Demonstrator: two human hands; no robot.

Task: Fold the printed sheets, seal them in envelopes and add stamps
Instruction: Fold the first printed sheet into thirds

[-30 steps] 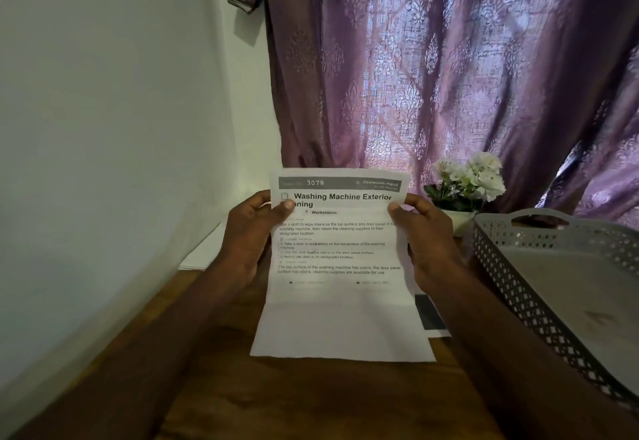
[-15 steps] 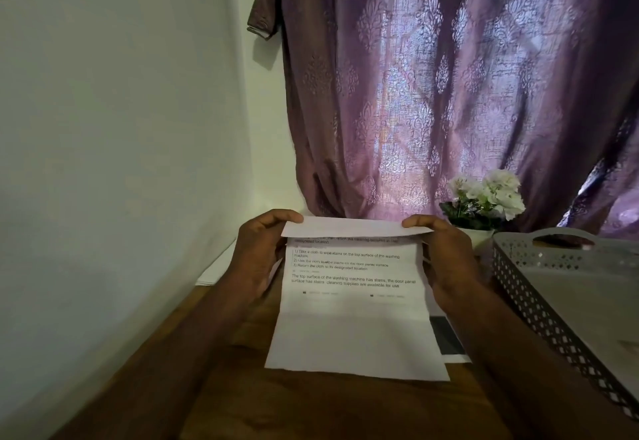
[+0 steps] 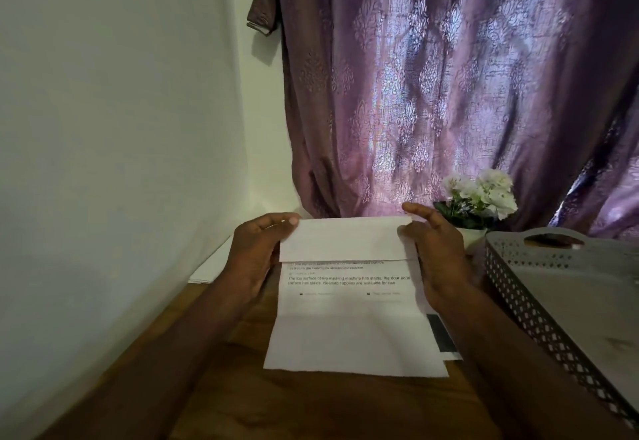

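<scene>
A wooden table (image 3: 328, 405) sits pushed into the corner. On it lie a stack of white paper (image 3: 212, 267) by the left wall, a small white pot of white flowers (image 3: 475, 204) at the back, a grey perforated basket (image 3: 553, 301) on the right, and the printed sheet's (image 3: 352, 343) lower end over another paper (image 3: 444, 336).

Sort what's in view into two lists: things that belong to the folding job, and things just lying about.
Job:
printed sheet, top folded over
left hand, pinching the sheet's top corner
right hand, at the sheet's right edge
white paper stack by the wall

Lying about:
grey perforated basket
potted white flowers
purple curtain
</scene>
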